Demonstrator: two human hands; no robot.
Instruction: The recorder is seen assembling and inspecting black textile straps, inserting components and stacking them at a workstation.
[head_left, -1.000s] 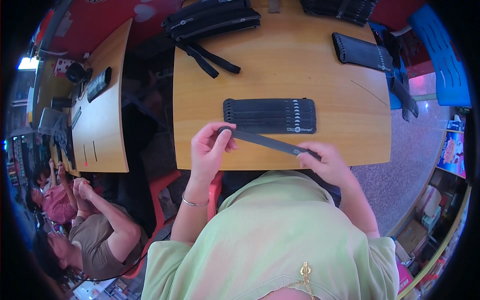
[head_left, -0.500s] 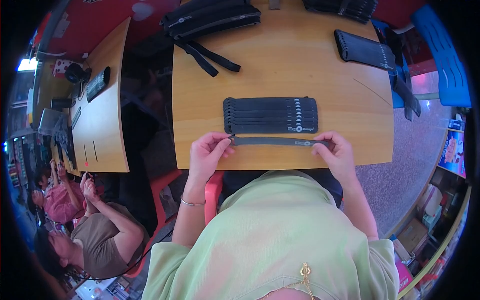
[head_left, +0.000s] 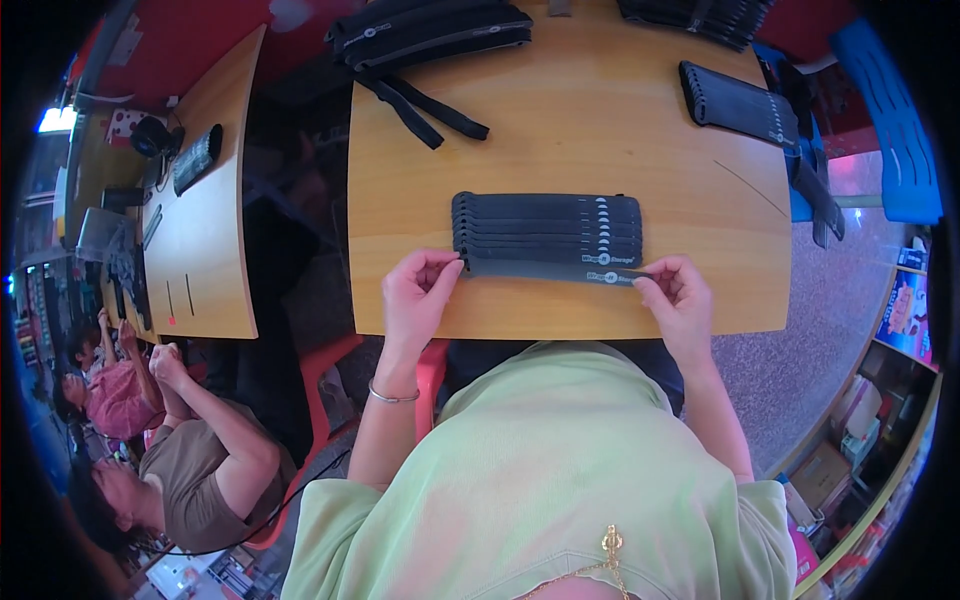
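Observation:
A dark grey strap [head_left: 540, 271] with a pale printed mark near its right end is stretched level between my hands. My left hand [head_left: 416, 292] pinches its left end between thumb and fingers. At the other end, my right hand [head_left: 682, 297] is closed on the strap's tip. Just beyond lies a row of overlapping black straps [head_left: 535, 222], with looped ends at the left and white marks lined up at the right. The held strap runs along the near edge of this row and seems to meet or overlap it; whether it rests on it I cannot tell.
Black straps are piled at the table's [head_left: 600, 160] far left [head_left: 430, 45], with two loose straps [head_left: 425, 110] beside them. Another strap bundle [head_left: 740, 105] sits far right, more at the far edge [head_left: 700, 18]. At left, a person [head_left: 210, 480] sits beside another table [head_left: 215, 250].
Both hands have moved slightly away from me, bringing the strap up against the row's near edge, where a gap showed before. The seated person's hands at left have shifted.

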